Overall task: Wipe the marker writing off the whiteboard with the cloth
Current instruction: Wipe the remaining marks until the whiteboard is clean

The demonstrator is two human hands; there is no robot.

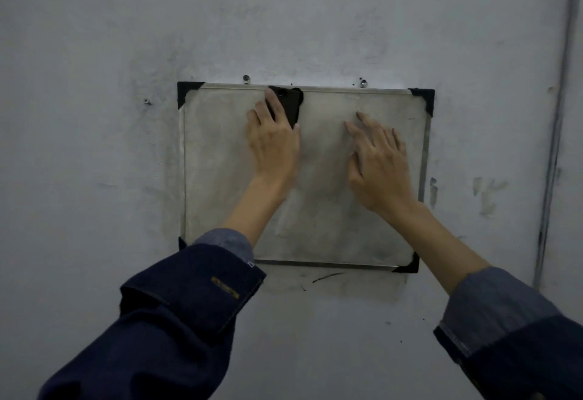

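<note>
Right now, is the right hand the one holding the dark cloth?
No, the left hand presses the dark cloth at the whiteboard's top edge; the right hand lies flat, bare.

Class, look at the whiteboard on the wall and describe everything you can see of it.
The whiteboard is a small rectangle with a thin metal-looking frame and black corner caps, hanging flat on a scuffed grey wall below two screws. Its surface is smeared grey all over, with no readable writing. The left hand presses a dark cloth against it at the top edge; the right hand rests flat, fingers spread, on its right half. A dark sleeve hides the lower left corner.
</note>
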